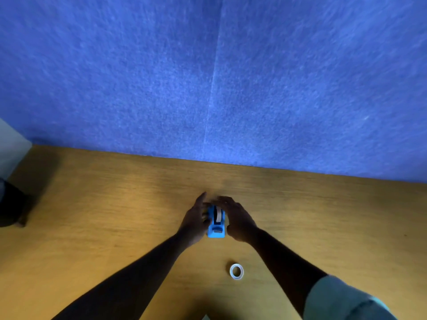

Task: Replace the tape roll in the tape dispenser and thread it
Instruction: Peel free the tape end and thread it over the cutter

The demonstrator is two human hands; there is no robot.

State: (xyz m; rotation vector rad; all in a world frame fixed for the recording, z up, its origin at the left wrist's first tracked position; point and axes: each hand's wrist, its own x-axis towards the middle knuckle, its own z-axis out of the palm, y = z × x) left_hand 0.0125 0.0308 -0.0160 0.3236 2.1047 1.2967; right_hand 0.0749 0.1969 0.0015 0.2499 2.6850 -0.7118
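Wooden desk [92,204]: your left hand [195,224] and right hand [238,221] flank the blue dispenser [216,224], grip unclear — brace its base, lift the seated roll [218,214] straight out, spare roll [236,271] waits nearby.

"What's behind the bench [92,204]?"

"A blue felt-like wall panel [300,77], with a faint upright seam [213,84] near the middle."

"And the bench top?"

"Yellowish wood grain, meeting the panel at the back. A pale wall strip [11,144] shows at far left."
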